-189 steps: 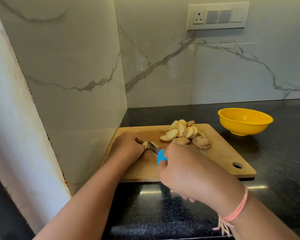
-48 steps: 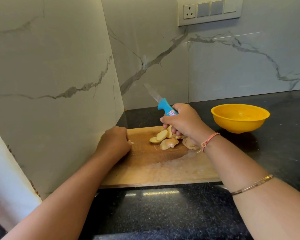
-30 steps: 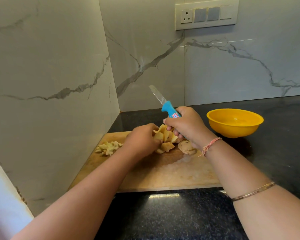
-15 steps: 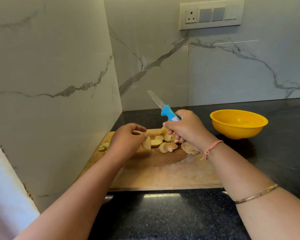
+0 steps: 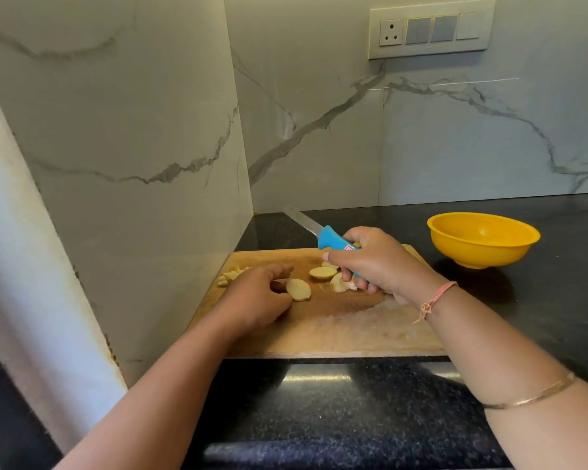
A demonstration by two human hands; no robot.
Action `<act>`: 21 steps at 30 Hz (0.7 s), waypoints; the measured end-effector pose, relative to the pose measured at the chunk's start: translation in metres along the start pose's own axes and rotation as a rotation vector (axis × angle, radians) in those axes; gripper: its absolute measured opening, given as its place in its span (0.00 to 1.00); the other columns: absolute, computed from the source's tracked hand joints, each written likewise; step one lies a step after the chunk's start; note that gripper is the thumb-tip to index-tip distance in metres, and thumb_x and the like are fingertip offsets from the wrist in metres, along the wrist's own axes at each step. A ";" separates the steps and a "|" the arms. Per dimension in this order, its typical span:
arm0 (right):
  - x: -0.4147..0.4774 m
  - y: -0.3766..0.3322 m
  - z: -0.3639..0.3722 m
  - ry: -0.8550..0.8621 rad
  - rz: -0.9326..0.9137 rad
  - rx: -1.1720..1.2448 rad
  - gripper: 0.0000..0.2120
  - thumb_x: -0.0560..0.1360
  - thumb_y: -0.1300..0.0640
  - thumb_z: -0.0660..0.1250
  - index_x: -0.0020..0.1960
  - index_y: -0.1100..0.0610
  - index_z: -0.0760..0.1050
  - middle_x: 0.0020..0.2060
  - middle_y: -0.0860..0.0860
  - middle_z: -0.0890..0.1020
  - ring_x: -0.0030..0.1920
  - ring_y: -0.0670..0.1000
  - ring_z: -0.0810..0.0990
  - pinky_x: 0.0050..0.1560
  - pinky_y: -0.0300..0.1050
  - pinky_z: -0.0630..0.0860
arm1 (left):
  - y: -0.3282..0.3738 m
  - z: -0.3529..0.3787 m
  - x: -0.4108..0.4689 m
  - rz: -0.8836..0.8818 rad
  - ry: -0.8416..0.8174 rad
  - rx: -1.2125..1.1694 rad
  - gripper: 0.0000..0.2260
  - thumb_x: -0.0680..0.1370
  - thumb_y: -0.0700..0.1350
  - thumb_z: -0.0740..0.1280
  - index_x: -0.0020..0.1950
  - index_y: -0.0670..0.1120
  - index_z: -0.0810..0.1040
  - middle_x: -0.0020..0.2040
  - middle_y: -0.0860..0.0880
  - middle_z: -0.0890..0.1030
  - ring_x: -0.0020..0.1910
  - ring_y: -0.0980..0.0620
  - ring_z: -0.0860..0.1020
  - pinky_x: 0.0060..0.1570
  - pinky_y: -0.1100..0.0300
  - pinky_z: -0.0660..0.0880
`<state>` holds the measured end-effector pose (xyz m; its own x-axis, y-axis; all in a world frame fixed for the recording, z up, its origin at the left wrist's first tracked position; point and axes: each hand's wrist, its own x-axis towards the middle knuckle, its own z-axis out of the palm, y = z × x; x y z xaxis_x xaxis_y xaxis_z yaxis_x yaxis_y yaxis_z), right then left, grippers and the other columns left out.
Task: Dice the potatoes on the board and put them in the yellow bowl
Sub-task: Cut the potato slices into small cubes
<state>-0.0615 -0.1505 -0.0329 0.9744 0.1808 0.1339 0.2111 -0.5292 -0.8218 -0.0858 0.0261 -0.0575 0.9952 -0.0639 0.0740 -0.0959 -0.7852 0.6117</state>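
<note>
Potato slices (image 5: 324, 273) are bunched around the middle-back of the wooden cutting board (image 5: 319, 334). One single slice (image 5: 298, 290) sits on its own a bit toward 9 o'clock from them, and a small heap of already-diced bits (image 5: 231, 274) is up in the board's 10 o'clock corner by the marble wall. The left hand (image 5: 262, 296) has its fingers curled with the tips right at that lone slice's left edge. I honestly can't tell if it's pinching it or just touching it to line it up. The right hand (image 5: 377, 262) is wrapped around the blue handle of the knife (image 5: 331, 237), lifted over the slices with the blade pointing off toward 10 o'clock, not on any potato. So I'd call this the middle of the dicing step: one slice picked out, the cut not started. The yellow bowl (image 5: 482, 239) sits off the board on the black counter at about 2 o'clock, and no potato shows in it, so the transfer hasn't begun as far as I can see. The next move probably calls for pinning that slice flat, tucking the fingertips back, and swinging the blade around and down across it. The slice is small, so keeping the fingers out of the way is the tricky part.
</note>
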 end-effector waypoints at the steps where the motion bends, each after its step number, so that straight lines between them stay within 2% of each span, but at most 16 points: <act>1: -0.004 -0.002 0.000 -0.001 0.007 -0.019 0.15 0.77 0.49 0.65 0.60 0.53 0.70 0.34 0.51 0.77 0.26 0.44 0.70 0.22 0.33 0.65 | -0.001 0.000 0.001 0.008 0.003 -0.004 0.26 0.77 0.39 0.65 0.74 0.53 0.65 0.69 0.54 0.72 0.64 0.56 0.72 0.59 0.64 0.69; 4: -0.022 -0.006 0.000 -0.018 0.035 -0.111 0.15 0.79 0.52 0.60 0.65 0.50 0.66 0.34 0.51 0.77 0.26 0.45 0.70 0.22 0.36 0.65 | -0.003 0.003 0.004 0.020 0.038 -0.016 0.28 0.77 0.40 0.67 0.74 0.53 0.64 0.66 0.53 0.75 0.61 0.56 0.74 0.61 0.63 0.72; 7: -0.042 -0.009 0.004 -0.044 0.025 -0.276 0.18 0.80 0.54 0.56 0.69 0.48 0.64 0.37 0.50 0.76 0.28 0.45 0.71 0.22 0.36 0.67 | -0.004 0.005 0.006 0.018 0.068 -0.026 0.28 0.76 0.42 0.69 0.74 0.52 0.64 0.64 0.53 0.76 0.59 0.56 0.75 0.58 0.64 0.73; 10: -0.059 -0.016 0.007 -0.043 0.013 -0.400 0.18 0.80 0.54 0.57 0.70 0.48 0.66 0.41 0.49 0.77 0.30 0.45 0.73 0.23 0.35 0.67 | -0.003 0.007 0.007 0.012 0.097 -0.051 0.28 0.75 0.42 0.70 0.73 0.51 0.66 0.64 0.52 0.76 0.57 0.56 0.76 0.57 0.63 0.74; 14: -0.071 -0.026 0.012 -0.025 0.004 -0.518 0.19 0.80 0.53 0.57 0.70 0.51 0.67 0.46 0.50 0.78 0.36 0.46 0.74 0.32 0.37 0.71 | -0.003 0.010 0.006 0.024 0.116 -0.054 0.27 0.74 0.42 0.70 0.71 0.50 0.67 0.62 0.53 0.76 0.53 0.57 0.75 0.51 0.66 0.72; 19: -0.074 -0.033 0.019 -0.036 0.031 -0.598 0.18 0.79 0.54 0.57 0.69 0.52 0.68 0.47 0.50 0.75 0.34 0.46 0.72 0.33 0.36 0.71 | -0.003 0.011 0.007 0.004 0.110 -0.080 0.25 0.75 0.41 0.70 0.71 0.50 0.67 0.63 0.52 0.76 0.55 0.57 0.74 0.51 0.66 0.72; 21: -0.075 -0.034 0.021 -0.027 0.024 -0.634 0.18 0.79 0.54 0.57 0.68 0.53 0.69 0.48 0.51 0.77 0.38 0.47 0.74 0.37 0.39 0.74 | -0.003 0.011 0.008 -0.011 0.108 -0.100 0.25 0.75 0.40 0.69 0.70 0.49 0.68 0.64 0.52 0.76 0.56 0.56 0.74 0.51 0.66 0.71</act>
<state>-0.1437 -0.1285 -0.0269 0.9788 0.1791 0.0988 0.2023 -0.9200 -0.3357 -0.0775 0.0207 -0.0675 0.9889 0.0155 0.1475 -0.0914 -0.7197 0.6882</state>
